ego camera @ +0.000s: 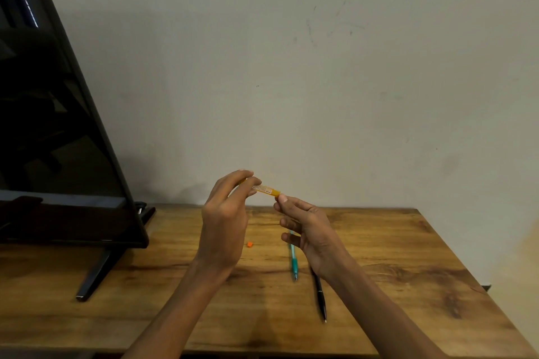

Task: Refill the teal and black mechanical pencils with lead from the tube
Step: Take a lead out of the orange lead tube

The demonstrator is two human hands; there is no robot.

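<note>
**Lead tube held above a wooden counter**

Where the frame's lower half fills with wood, a brown-grained counter (393, 256) runs up to a plain, pale, scuffed wall (320, 67). At the upper left a dark, switched-off screen (52, 125) leans across the picture on a black foot (96, 274), its glass showing only dim reflections.

Just above the counter's far edge, near the centre of the frame, the yellow lead tube (267, 190) is held almost level. The left hand (224, 221) pinches one end between thumb and fingertips; the right hand (309, 230) meets the other end with thumb and forefinger, its remaining fingers loosely curled.

Below the hands, on the counter, lies a small orange piece (249, 244). To its right the teal pencil (293, 259) lies tip toward the viewer, its upper end hidden behind the right hand. Lower right of it the black pencil (320, 297) lies likewise, its top covered by the right wrist.

The tube's label is too small to read, and its left end is buried in the left hand's fingers. Whether the tube is capped cannot be told. Both forearms are cut off by the bottom edge.
</note>
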